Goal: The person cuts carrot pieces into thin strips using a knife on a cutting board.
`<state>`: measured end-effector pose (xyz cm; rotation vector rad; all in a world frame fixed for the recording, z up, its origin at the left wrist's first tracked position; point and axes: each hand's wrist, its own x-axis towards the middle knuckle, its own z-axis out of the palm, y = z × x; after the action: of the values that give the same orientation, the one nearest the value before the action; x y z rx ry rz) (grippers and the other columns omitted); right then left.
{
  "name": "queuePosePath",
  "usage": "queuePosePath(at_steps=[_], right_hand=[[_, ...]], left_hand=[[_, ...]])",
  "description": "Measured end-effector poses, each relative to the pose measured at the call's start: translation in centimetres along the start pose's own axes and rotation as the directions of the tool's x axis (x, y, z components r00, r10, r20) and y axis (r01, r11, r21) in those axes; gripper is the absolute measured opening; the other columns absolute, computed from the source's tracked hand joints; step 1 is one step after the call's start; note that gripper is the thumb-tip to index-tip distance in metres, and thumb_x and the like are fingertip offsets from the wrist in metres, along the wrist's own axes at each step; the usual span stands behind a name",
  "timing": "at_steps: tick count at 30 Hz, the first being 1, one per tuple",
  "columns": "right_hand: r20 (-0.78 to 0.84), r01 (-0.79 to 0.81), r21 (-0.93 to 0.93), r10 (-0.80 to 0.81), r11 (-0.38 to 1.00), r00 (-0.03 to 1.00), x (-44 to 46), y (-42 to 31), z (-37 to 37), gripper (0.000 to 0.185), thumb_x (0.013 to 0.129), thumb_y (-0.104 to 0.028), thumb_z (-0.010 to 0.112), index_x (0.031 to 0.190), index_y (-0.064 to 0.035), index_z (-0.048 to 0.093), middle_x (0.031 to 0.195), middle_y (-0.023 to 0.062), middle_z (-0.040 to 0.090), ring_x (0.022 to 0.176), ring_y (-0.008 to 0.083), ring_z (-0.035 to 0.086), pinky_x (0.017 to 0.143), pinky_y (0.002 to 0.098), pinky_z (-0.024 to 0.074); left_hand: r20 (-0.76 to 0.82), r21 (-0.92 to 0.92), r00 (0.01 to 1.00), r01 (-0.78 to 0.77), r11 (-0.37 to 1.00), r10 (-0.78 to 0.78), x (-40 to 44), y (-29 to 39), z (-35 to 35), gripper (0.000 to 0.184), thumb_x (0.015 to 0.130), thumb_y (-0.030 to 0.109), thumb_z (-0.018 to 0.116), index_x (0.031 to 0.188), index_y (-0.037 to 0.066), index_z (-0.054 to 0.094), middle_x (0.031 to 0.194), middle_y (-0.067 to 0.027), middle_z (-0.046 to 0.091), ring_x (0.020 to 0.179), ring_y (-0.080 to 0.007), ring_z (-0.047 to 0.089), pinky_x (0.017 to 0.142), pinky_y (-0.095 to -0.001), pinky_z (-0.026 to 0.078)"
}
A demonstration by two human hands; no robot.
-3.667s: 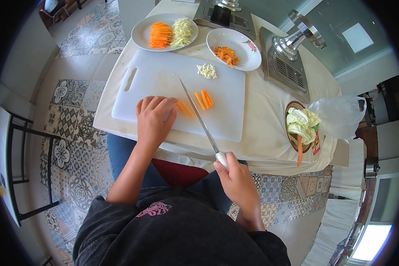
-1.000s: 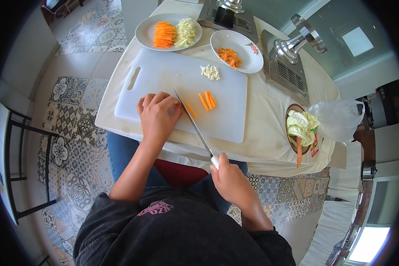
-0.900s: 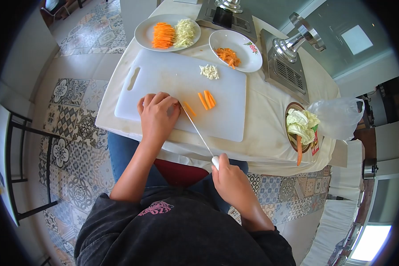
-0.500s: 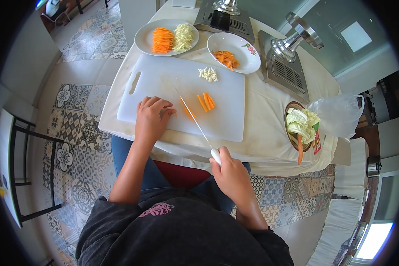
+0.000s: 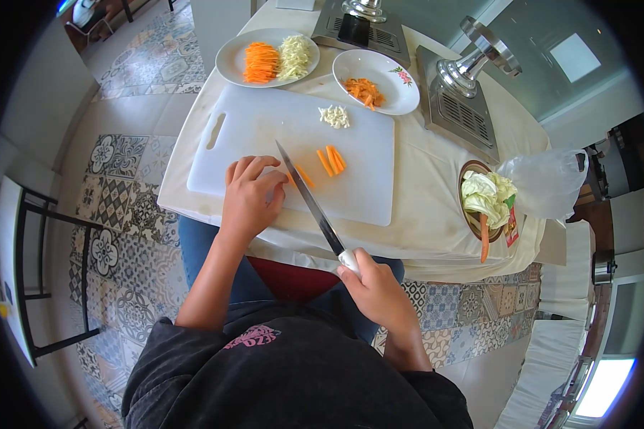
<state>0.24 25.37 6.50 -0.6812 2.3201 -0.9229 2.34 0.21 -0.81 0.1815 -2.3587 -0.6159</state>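
Note:
My right hand point(image 5: 376, 286) is wrapped round the white handle of a long knife point(image 5: 313, 204), whose blade slants up and left over the white cutting board point(image 5: 229, 154). On the board's near left part, my left hand point(image 5: 252, 193) has its fingers curled and bunched beside the blade; what is under the fingertips is mostly hidden. Orange strips point(image 5: 302, 175) lie by the blade, partly covered by it. Several thicker orange sticks point(image 5: 330, 161) rest to the right of the knife. Farther back on the board is a small pile of chopped white pieces point(image 5: 334, 116).
Behind the board stand a plate point(image 5: 225, 66) with orange and pale green shreds and a flowered plate point(image 5: 401, 100) with orange pieces. Two metal stoves point(image 5: 465, 118) stand at the back and right. A bowl point(image 5: 467, 171) holds cabbage and a carrot, beside a plastic bag point(image 5: 551, 182).
Since half a second ago, the blade has shifted slightly left, towards my left hand, and its flat side shows darker. My left hand's fingers are closer to the orange strips.

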Motion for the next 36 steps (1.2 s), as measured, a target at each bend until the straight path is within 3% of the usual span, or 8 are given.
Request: queuePosePath(at_steps=[2,7,10,19,23,26,31,36], right_hand=[[0.001,0.002,0.026,-0.002,1.000,1.000,-0.3,-0.4,-0.6,0.027,0.097,-0.022,0.057,0.097,0.0040,0.050,0.077,0.0300,0.063,0.078,0.0501,0.062,0.066,0.0538,0.0453],[-0.039,-0.052,0.017,0.053,0.998,0.998,-0.9,0.2,-1.4,0.026,0.097,-0.022,0.057,0.097,0.0027,0.050,0.076,0.0279,0.064,0.078,0.0489,0.062,0.065,0.0522,0.0455],[-0.053,-0.073,0.015,0.074,0.997,0.996,-1.0,0.3,-1.5,0.025,0.098,-0.022,0.058,0.098,0.0021,0.050,0.077,0.0272,0.064,0.078,0.0486,0.062,0.065,0.0516,0.0455],[-0.072,-0.047,-0.018,0.046,0.999,0.996,-1.0,0.3,-1.6,0.026,0.097,-0.023,0.058,0.098,0.0018,0.051,0.076,0.0278,0.064,0.078,0.0492,0.062,0.065,0.0525,0.0454],[-0.065,-0.053,-0.050,0.050,0.997,0.997,-0.7,0.4,-1.4,0.028,0.097,-0.025,0.058,0.098,0.0015,0.051,0.076,0.0280,0.064,0.077,0.0495,0.062,0.065,0.0540,0.0458],[-0.109,-0.052,-0.102,0.041,0.993,0.993,-0.6,0.7,-1.3,0.026,0.098,-0.025,0.059,0.098,0.0001,0.052,0.074,0.0245,0.061,0.072,0.0469,0.059,0.063,0.0468,0.0444],[-0.095,-0.060,-0.174,0.044,0.983,0.994,-0.4,0.0,-2.0,0.026,0.098,-0.026,0.056,0.100,-0.0005,0.051,0.075,0.0253,0.065,0.075,0.0474,0.063,0.066,0.0530,0.0470],[-0.100,-0.035,-0.184,0.017,0.982,0.995,0.0,0.0,-2.2,0.026,0.098,-0.026,0.056,0.099,-0.0005,0.050,0.075,0.0252,0.065,0.075,0.0474,0.063,0.065,0.0534,0.0467]], left_hand=[[0.005,0.005,1.000,0.003,1.000,-0.003,-0.1,-0.2,-0.1,0.019,0.075,0.000,0.067,0.089,0.011,0.072,0.110,-0.0046,0.066,0.106,-0.0276,0.059,0.097,-0.0418,0.042],[0.033,-0.029,0.999,0.022,0.999,-0.021,0.1,0.5,-0.5,0.023,0.076,0.002,0.066,0.093,0.014,0.074,0.117,-0.0047,0.064,0.112,-0.0270,0.056,0.101,-0.0430,0.039],[0.111,0.009,0.992,-0.058,0.998,0.057,0.0,0.9,-0.3,0.024,0.078,0.004,0.065,0.096,0.016,0.075,0.123,-0.0054,0.061,0.117,-0.0267,0.054,0.103,-0.0437,0.037],[0.137,0.010,0.990,0.027,1.000,-0.028,0.2,0.4,-0.4,0.031,0.078,0.003,0.062,0.104,0.016,0.073,0.132,-0.0073,0.058,0.123,-0.0314,0.051,0.107,-0.0470,0.034],[0.167,-0.014,0.985,-0.044,0.999,0.045,0.3,1.3,-0.7,0.029,0.077,0.002,0.061,0.100,0.014,0.074,0.132,-0.0083,0.058,0.123,-0.0325,0.051,0.108,-0.0478,0.033],[0.155,-0.023,0.987,-0.035,0.999,0.038,0.1,1.0,-0.5,0.027,0.077,0.002,0.061,0.098,0.013,0.074,0.132,-0.0092,0.060,0.124,-0.0335,0.052,0.109,-0.0493,0.033],[0.108,-0.031,0.994,0.009,0.999,-0.006,-0.1,0.2,-1.0,0.019,0.079,0.007,0.061,0.092,0.011,0.073,0.130,-0.0104,0.063,0.127,-0.0335,0.053,0.112,-0.0534,0.033],[0.121,-0.104,0.991,0.066,0.992,-0.054,-0.2,-0.3,-0.8,0.026,0.080,0.004,0.060,0.102,0.011,0.072,0.131,-0.0106,0.063,0.130,-0.0344,0.051,0.115,-0.0549,0.029]])
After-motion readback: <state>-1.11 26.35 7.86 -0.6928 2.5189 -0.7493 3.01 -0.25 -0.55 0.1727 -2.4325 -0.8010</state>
